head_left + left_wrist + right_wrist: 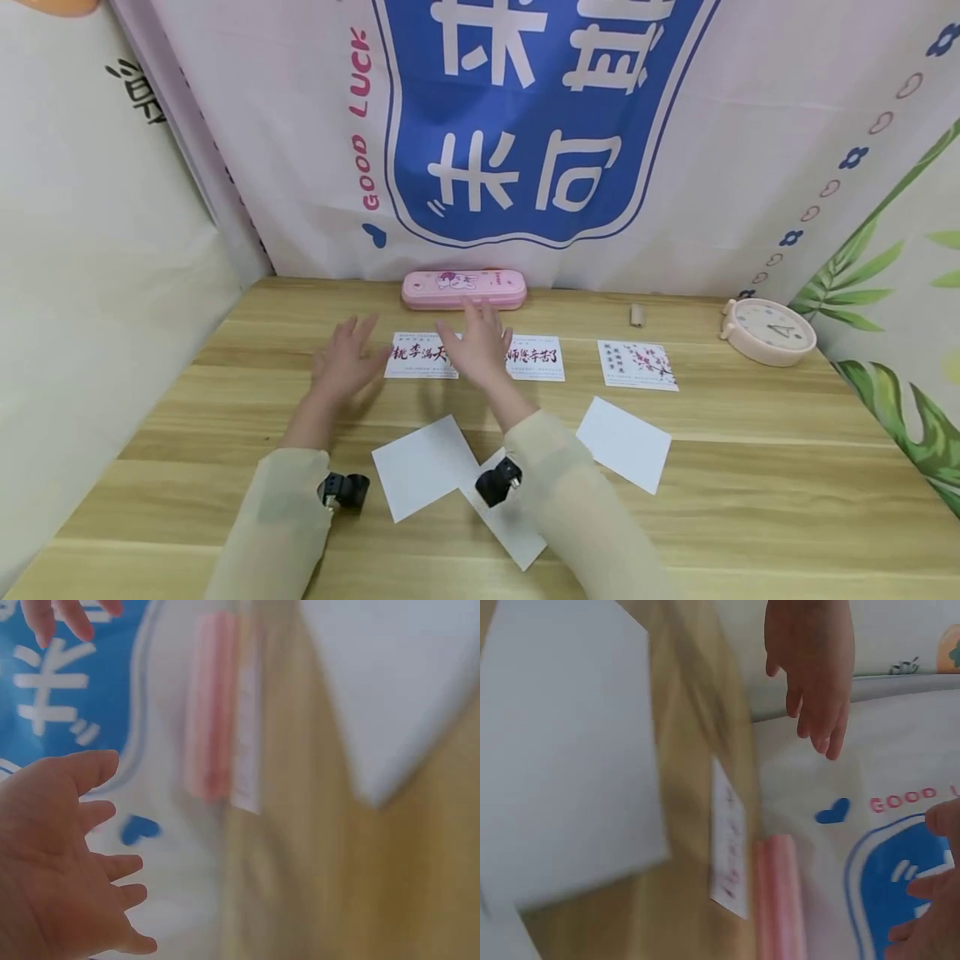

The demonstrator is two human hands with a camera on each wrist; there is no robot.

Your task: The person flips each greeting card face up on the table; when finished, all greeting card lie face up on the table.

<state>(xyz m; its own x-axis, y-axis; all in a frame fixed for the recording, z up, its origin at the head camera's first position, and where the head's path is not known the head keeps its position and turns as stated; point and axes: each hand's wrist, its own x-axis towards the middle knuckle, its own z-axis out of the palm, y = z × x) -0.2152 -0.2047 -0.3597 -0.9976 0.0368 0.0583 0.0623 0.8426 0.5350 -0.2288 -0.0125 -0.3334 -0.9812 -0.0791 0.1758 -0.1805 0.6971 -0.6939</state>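
Evidently, the left hand [346, 360] and right hand [480, 346] hold nothing, fingers loose; the left printed card [418, 358] and right printed card [538, 358] lie at their respective three o'clocks. Probably light, stiffish and creasable, both suit pinching by opposite edges.

Head view: light is bright, soft and even; faint, loose-edged shadows fall on the desk [750, 467] below the hands [480, 343], which smear slightly. Banner [525, 108] lettering beyond the desk's far edge stays crisp. Wrist views dimmer, greyer. Left wrist: pencil case [212, 712] blurred, desk grain streaked. Right wrist: large white card [566, 750] soft-edged.
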